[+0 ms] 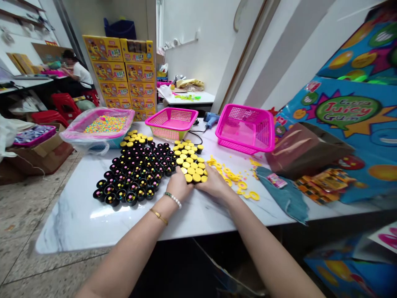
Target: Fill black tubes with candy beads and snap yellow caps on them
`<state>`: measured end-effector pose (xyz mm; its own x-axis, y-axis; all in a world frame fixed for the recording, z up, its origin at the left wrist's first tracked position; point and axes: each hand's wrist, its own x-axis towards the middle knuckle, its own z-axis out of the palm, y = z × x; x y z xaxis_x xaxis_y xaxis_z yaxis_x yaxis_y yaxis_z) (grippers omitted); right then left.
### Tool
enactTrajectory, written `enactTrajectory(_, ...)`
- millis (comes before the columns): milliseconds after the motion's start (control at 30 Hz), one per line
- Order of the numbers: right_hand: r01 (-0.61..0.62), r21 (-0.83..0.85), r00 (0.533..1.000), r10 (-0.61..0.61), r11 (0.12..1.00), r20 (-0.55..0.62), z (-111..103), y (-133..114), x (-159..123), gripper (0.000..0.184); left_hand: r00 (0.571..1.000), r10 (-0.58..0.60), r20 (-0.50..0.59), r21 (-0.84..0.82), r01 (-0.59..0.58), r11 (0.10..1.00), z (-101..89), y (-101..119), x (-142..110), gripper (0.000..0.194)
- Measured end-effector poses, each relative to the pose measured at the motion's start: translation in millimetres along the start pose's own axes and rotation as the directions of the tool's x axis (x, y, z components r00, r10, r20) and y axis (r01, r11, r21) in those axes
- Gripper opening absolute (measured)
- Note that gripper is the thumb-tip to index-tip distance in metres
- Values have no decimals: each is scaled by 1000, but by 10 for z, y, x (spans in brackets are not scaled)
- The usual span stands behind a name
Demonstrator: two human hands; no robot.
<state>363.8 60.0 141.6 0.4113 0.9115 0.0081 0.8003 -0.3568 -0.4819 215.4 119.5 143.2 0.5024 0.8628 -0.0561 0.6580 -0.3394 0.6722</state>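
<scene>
My left hand [180,185] presses against the near left side of a packed group of small black cups with yellow lids [191,165]. On the opposite side, my right hand [214,184] curls round the near right edge of the same group, so the cups stand between both hands. Some of my fingertips are hidden by the cups. To the left stand many open black cups [136,169] with pink, yellow and blue beads inside. Loose yellow ring-shaped lids or pieces [240,185] lie scattered right of my right hand.
Behind the cups are a bag-lined basket of colourful beads [105,123], a pink basket [172,120] and a tilted pink basket [245,128]. A blue heat gun [211,119] lies between the baskets. Blue cloth [283,194] hangs over the table edge. A person [81,74] sits far left.
</scene>
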Motion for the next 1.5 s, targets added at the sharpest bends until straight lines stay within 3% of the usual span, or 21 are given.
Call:
enactTrajectory(200,-25,21,996,26,999,-80,25,-50,211,84,999,18,-27,-2,-18,1000,37,-16,52,81)
enactTrajectory(367,-76,-15,991,73,997,-111,39,-158,73,97,997,61,-52,-12,-61,998,40,-94,-62,88)
enactTrajectory(467,3,-35,984,-9,999,-179,12,-130,-173,94,990,100,-95,-19,-103,995,44,-136,-138,77)
enactTrajectory(667,-9,-119,932,-35,993,-361,-125,331,-428,46,986,108,-127,-12,-110,994,52,-120,-207,45)
enactTrajectory(833,14,-115,919,-58,993,-389,-297,616,-172,37,983,118,-140,16,-117,993,39,-117,-217,32)
enactTrajectory(1033,68,-167,971,-104,984,-217,-388,723,294,44,982,184,-50,61,-181,982,15,-110,-258,16)
enactTrajectory(1167,141,-156,975,-165,978,-152,-478,788,576,45,986,169,-18,77,-167,983,26,-70,-281,13)
enactTrajectory(1267,224,-134,959,-243,965,-149,-582,634,803,38,990,143,12,94,-144,985,50,-41,-296,13)
enactTrajectory(1367,340,-136,924,-358,930,-134,-636,222,1069,34,993,120,13,97,-121,988,78,-33,-296,18)
enactTrajectory(1500,509,-317,855,-513,800,77,-506,-499,1425,34,983,180,-40,49,-178,983,97,-65,-281,34)
